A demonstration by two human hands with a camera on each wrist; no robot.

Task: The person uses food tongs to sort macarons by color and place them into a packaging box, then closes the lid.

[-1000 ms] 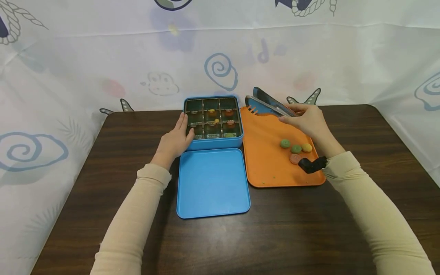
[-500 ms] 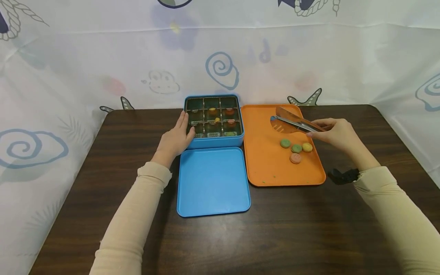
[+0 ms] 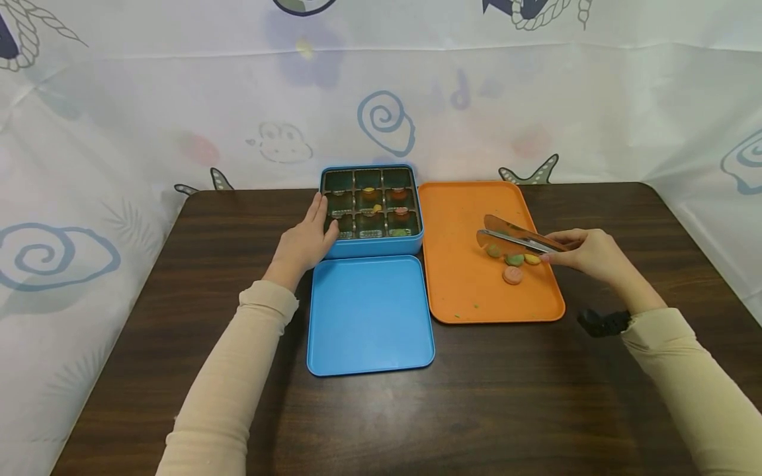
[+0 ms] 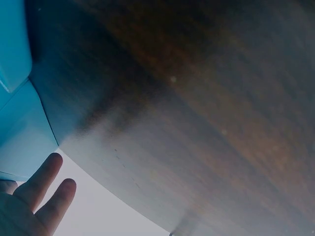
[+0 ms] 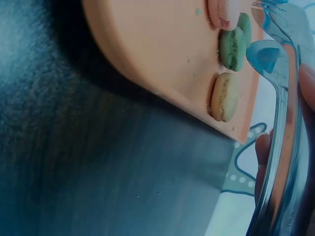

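My right hand (image 3: 592, 254) grips a pair of metal serving tongs (image 5: 281, 128), whose spoon and fork ends stand apart with nothing held between them. The tongs reach low over an orange tray (image 3: 452, 277). On that tray lie two green macarons (image 5: 232, 48), a yellow macaron (image 5: 224, 97) and a pink macaron (image 3: 512, 275); in the head view the tongs overlap the green ones. My left hand (image 3: 302, 243) rests with extended fingers against the left side of a blue box (image 3: 375, 248). Several small compartments in the box hold yellow, pink and green pieces.
A flat blue lid (image 3: 370, 317) lies right in front of the box, beside the orange tray. All stand on a dark wooden table (image 3: 476, 396). A white printed cloth (image 3: 238, 99) hangs behind the table's far edge. Green crumbs dot the tray.
My right hand has carried the tongs from beside the box's right edge rightward and down over the tray, close to the macarons. My left hand has stayed at the box.
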